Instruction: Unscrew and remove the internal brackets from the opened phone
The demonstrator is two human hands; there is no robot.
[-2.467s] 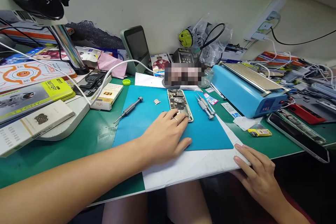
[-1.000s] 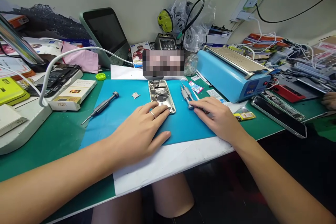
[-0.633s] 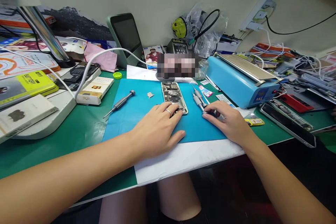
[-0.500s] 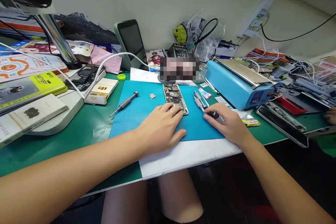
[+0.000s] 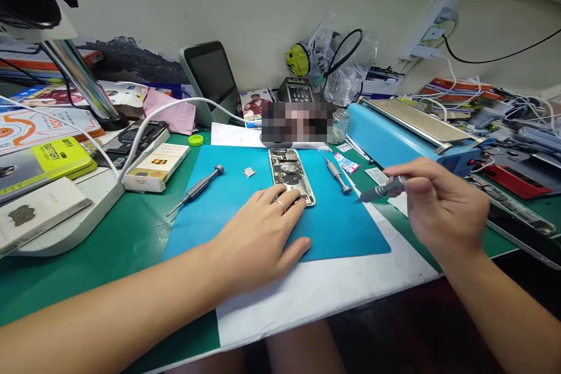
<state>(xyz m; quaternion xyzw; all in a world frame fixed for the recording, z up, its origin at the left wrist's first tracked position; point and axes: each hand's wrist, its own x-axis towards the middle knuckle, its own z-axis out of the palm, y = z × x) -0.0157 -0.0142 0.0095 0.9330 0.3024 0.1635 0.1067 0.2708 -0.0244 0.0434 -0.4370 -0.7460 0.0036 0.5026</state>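
An opened phone (image 5: pixel 289 168) lies on the blue mat (image 5: pixel 236 234) with its inner boards and parts exposed. Across its lower end rest the fingertips of my left hand (image 5: pixel 267 228); the fingers are laid out over it and the thumb sticks out to the side. My right hand (image 5: pixel 442 210), raised at the mat's right edge, is closed round a grey screwdriver (image 5: pixel 381 189) whose tip end points left. A second screwdriver (image 5: pixel 337 175) lies right of the phone, and a third screwdriver (image 5: pixel 197 188) lies on the left. Between that one and the phone is a small metal piece (image 5: pixel 249 172).
A blue machine with a flat metal top (image 5: pixel 407 128) stands at the right. Phones and cables crowd the far right. Boxes (image 5: pixel 158 166), a white lamp base (image 5: pixel 74 228) and its cable fill the left. A screen device (image 5: pixel 210 79) stands behind, beside a pixelated patch.
My right hand has lifted one of the two screwdrivers beside the phone and moved right with it. My left hand stays on the phone. The view has shifted slightly.
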